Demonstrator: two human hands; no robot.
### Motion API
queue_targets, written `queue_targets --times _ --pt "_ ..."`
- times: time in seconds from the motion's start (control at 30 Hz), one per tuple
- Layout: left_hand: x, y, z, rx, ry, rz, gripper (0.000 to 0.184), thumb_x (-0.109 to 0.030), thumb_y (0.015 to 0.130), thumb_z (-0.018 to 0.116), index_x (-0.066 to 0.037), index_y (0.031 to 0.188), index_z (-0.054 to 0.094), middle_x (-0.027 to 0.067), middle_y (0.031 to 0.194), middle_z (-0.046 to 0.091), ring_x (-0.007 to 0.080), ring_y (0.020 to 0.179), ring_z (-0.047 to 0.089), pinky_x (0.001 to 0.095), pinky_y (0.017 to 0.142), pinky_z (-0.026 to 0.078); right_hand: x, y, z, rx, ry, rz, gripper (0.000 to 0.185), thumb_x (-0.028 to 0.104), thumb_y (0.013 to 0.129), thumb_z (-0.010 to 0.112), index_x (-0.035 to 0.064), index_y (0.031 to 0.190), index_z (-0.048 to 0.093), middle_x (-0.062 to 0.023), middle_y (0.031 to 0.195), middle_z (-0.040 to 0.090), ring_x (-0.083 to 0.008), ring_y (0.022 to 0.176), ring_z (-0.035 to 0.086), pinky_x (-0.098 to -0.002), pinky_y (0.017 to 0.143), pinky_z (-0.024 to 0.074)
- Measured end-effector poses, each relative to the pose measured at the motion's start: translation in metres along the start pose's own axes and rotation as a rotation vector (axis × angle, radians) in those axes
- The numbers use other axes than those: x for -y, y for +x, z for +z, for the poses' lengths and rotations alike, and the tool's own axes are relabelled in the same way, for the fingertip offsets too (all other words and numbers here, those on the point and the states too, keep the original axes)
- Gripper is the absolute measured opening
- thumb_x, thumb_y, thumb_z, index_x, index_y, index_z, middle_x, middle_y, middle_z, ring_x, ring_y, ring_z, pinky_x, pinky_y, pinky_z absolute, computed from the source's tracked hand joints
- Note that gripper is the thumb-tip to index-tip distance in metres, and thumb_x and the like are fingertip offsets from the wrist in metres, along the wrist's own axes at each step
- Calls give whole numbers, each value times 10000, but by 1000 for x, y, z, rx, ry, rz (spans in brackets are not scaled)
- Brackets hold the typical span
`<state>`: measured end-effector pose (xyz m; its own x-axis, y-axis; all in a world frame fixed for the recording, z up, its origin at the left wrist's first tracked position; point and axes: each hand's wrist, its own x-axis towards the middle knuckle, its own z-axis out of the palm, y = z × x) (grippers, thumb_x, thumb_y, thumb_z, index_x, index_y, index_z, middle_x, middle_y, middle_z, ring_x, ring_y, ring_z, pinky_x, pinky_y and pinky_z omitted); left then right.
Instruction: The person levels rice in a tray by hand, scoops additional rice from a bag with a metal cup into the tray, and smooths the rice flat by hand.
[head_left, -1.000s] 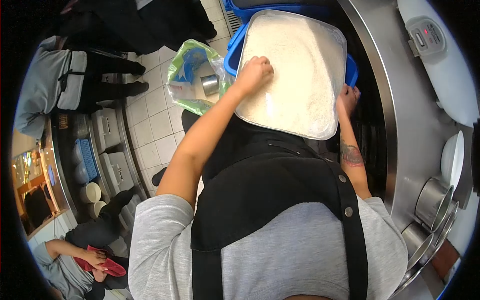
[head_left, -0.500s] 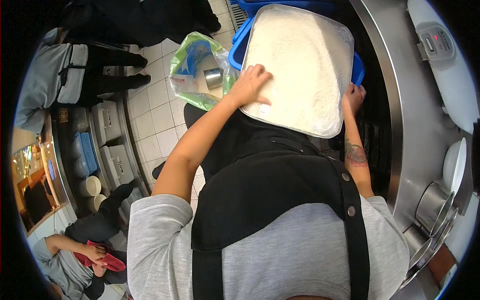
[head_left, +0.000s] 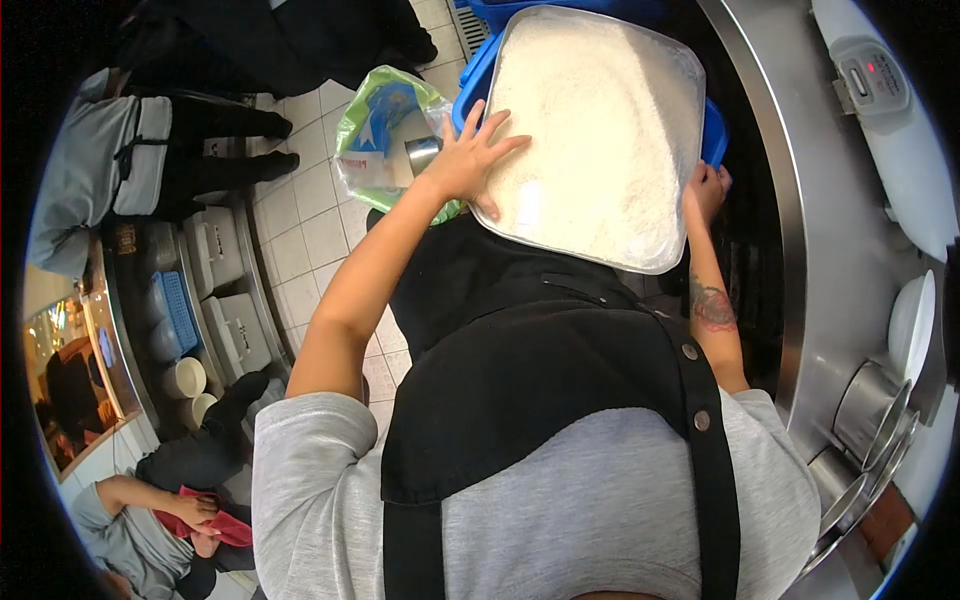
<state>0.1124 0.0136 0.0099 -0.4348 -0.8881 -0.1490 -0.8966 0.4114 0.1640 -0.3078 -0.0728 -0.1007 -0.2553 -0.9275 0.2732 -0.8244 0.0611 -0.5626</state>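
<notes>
A large clear container (head_left: 588, 257) full of loose off-white powdery grain (head_left: 590, 140) leans toward me, in front of my apron. My left hand (head_left: 468, 162) is open at its left rim, with fingers spread over the grain's edge. On the opposite side, my right hand (head_left: 706, 193) has its fingers curled around the right edge; the exact grip is partly hidden. Behind the container a blue bin (head_left: 714, 135) shows on both sides. Left of my left hand stands an open green-and-clear plastic bag (head_left: 362, 140) with a metal cup (head_left: 422, 153) inside.
A steel counter (head_left: 790, 180) curves along the right, holding metal pots (head_left: 868, 410) and a white bowl (head_left: 911, 325). At the left, shelving carries a blue basket (head_left: 178, 310) and white tubs (head_left: 185, 378). One person (head_left: 110, 170) stands there; another handles red cloth (head_left: 225, 522).
My left hand has lifted out of the grain and moved left to the rim, its fingers spreading wider. My right hand stays at the right edge.
</notes>
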Motion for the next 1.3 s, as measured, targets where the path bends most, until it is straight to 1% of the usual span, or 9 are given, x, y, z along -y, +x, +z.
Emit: queue_targets --times 0.13,0.37,0.6,0.7,0.8,0.93,1.07,1.17,1.3 --pt "0 6 13 0 -17 -12 1207 -568 392 864 -326 1458 353 120 1558 207 447 1447 67 784 1030 105 6 -1 -1 -24 10 9 409 314 952 492 -44 1009 682 -328 1254 517 -417 1224 445 -452 1053 348" --pt "-15 61 15 -512 -166 -143 790 -602 779 664 -204 1413 410 184 1502 258 446 1428 117 763 1037 114 7 0 -4 -12 -9 13 415 318 945 492 -45 995 687 -312 1229 542 -408 1218 451 -441 1044 358" --pt "-60 43 5 -191 -88 299 762 -639 783 625 -263 1417 431 129 1563 209 404 1453 127 762 1059 86 6 -1 -3 -36 -27 0 400 316 940 499 -30 972 696 -277 1206 569 -389 1194 466 -438 1023 373" --pt "-100 39 25 -122 -74 590 634 -621 846 547 -343 1407 446 47 1592 189 349 1471 120 767 1055 106 3 0 -1 -40 -33 -11 390 317 943 500 -16 981 698 -249 1214 577 -369 1195 469 -430 1020 377" --pt "-116 52 61 -159 -6 711 510 -580 885 508 -388 1357 488 -19 1582 222 264 1479 128 776 1043 135 4 -2 -1 -65 -29 -32 388 314 939 504 -22 967 695 -268 1206 573 -385 1198 464 -439 1024 371" --pt "-104 90 59 -158 74 642 457 -573 930 430 -405 1350 489 -39 1559 277 249 1480 120 767 1048 156 9 0 -3 -56 -23 -36 384 306 931 509 -35 941 684 -300 1207 558 -416 1201 460 -453 1027 366" --pt "-88 121 52 -289 77 318 324 -319 954 481 -296 1267 559 -30 1475 401 307 1382 329 663 1031 321 12 -5 -3 -114 0 23 374 326 931 529 -6 939 702 -255 1192 584 -376 1188 478 -430 1015 384" --pt "-77 125 28 -124 -50 54 256 -147 917 498 -159 1157 587 88 1413 467 361 1162 553 539 906 480 11 -3 -2 -122 -11 8 367 318 927 541 -13 921 698 -260 1185 586 -379 1177 485 -437 1012 384" --pt "-78 110 27 -67 -225 -169 153 -79 861 541 -33 981 621 248 1120 618 385 862 663 448 754 543 5 -3 -1 -83 22 -26 363 296 917 539 -36 942 682 -312 1242 529 -428 1198 463 -450 1035 361"
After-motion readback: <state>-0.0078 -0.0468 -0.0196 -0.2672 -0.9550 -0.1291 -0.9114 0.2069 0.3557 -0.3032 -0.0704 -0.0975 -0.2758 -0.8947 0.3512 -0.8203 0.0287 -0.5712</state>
